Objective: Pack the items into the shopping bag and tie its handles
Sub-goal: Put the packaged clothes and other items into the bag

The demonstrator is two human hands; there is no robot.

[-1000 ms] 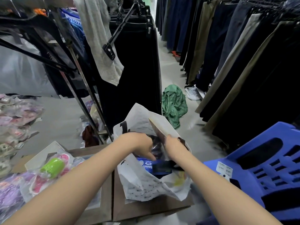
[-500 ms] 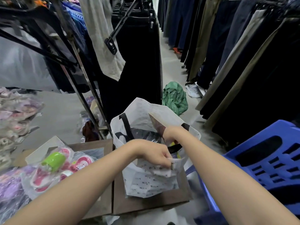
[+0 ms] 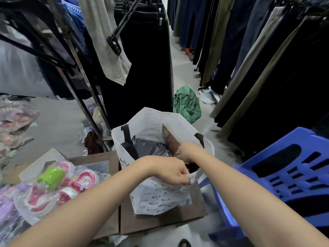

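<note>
Left hand (image 3: 170,171) pinches the near rim of the bag (image 3: 160,198). Right hand (image 3: 188,151) reaches inside the bag; its grip cannot be told.

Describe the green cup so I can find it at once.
Start at the white bag on the brown box, then look left to the clear packet of pink printed cups. The green cup lies on its side at the packet's top, the only plain lime-green one there.
</note>
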